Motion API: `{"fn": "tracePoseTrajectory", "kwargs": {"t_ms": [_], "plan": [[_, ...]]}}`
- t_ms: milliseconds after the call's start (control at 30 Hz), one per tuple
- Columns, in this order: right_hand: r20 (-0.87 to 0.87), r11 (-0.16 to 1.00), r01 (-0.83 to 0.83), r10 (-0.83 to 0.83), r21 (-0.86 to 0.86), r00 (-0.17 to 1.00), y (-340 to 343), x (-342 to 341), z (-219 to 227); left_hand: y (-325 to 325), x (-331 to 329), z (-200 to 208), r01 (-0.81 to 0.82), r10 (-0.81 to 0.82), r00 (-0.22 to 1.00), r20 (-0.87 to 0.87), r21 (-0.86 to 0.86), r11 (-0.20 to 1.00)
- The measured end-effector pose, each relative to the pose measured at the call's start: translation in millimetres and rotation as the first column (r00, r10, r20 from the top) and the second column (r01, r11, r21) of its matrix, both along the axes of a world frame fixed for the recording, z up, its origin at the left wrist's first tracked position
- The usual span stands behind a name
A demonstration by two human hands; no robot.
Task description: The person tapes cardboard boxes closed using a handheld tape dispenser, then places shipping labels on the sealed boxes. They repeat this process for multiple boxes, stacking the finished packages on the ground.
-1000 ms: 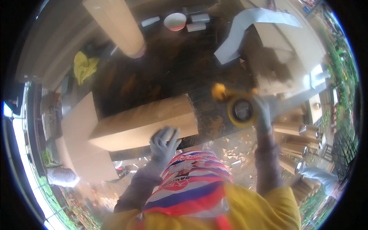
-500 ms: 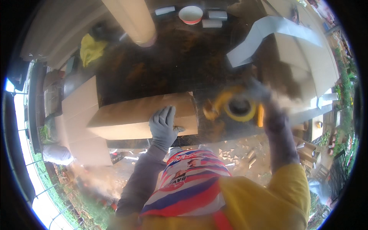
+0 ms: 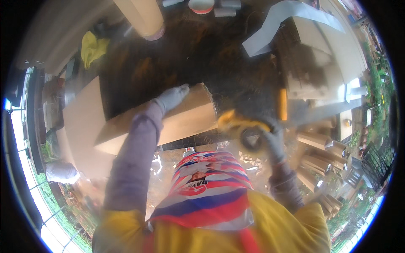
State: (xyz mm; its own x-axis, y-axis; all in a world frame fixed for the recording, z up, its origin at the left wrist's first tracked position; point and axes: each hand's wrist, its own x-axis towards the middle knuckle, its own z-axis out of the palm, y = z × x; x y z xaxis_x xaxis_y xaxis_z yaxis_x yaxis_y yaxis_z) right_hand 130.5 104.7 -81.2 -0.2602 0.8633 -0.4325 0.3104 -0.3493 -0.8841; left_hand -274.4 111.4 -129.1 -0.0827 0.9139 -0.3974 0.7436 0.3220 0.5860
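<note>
A long brown cardboard box (image 3: 187, 122) lies slantwise on the dark table in front of me. My left hand (image 3: 172, 98), in a grey glove, rests along the box's far upper edge, fingers stretched toward its right end; the thumb is hidden. Off that right end, my gloved right hand (image 3: 275, 141) grips a yellow tape dispenser (image 3: 240, 121) with a dark round core. The dispenser is blurred by motion, and its front end is close to the box's lower right edge. I cannot tell whether it touches the cardboard.
A flat cardboard sheet (image 3: 86, 116) lies left of the box. A yellow cloth (image 3: 93, 48), a cardboard tube (image 3: 143, 19) and a bowl (image 3: 201, 6) are farther back. To the right are a yellow bar (image 3: 283, 104), a large carton (image 3: 318, 55) and a grey-white strip (image 3: 270, 31).
My left hand has moved from the box's near side to its far edge. My right hand has come nearer to me with the tape dispenser. The box's right end is tilted farther away.
</note>
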Motion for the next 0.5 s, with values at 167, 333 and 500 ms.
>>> {"fn": "tracePoseTrajectory", "kwargs": {"t_ms": [167, 333, 500], "plan": [[0.529, 0.514, -0.435, -0.045, 0.74, 0.847, 72, -8, -26, 1, -34, 12, 0.071, -0.311, 0.617, -0.723, -0.342, 0.937], [0.601, 0.342, -0.565, 0.001, 0.751, 0.799, 112, -55, -29, -99, 46, 84, -0.047, 0.336, 0.905, -0.261, 0.725, 0.687], [0.063, 0.663, -0.657, 0.685, 0.359, 0.726, 149, -197, -14, -153, 175, 26, -0.147, 0.121, 0.824, 0.553, 0.002, 0.989]]}}
